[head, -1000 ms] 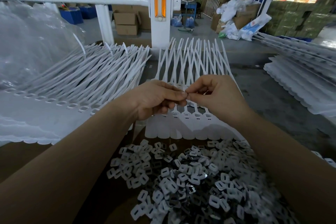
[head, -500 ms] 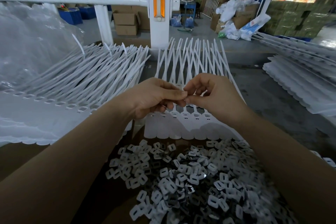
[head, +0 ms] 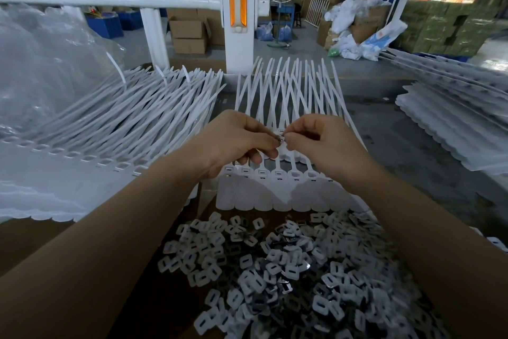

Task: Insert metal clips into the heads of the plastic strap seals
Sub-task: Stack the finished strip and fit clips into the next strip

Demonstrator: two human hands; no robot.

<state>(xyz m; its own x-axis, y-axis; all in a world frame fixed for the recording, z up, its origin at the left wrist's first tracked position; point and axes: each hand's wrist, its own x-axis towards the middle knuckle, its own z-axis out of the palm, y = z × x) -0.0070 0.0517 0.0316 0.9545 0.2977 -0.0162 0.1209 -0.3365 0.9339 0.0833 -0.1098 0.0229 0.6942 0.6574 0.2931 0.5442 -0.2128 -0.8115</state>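
Brown cardboard lines the work surface nearest the person, and on it, below both forearms, lies a loose heap of metal clips, small flat silvery pieces each with a slot, far too many to count. Just beyond the heap, beneath the hands, a joined row of white plastic strap seals lies with its tags toward the person and its long straps running away, fanning and crossing toward a white post. About seven heads show in the row; the four on the left-hand side carry a grey insert, while the next ones look open. Above these heads the left hand and right hand meet, fingertips together, pinching one small shiny clip between them; which way it faces is too small to tell. Left of the left hand, a larger batch of strap seals sweeps away diagonally. Right of the right hand, more stacked seals lie well apart.
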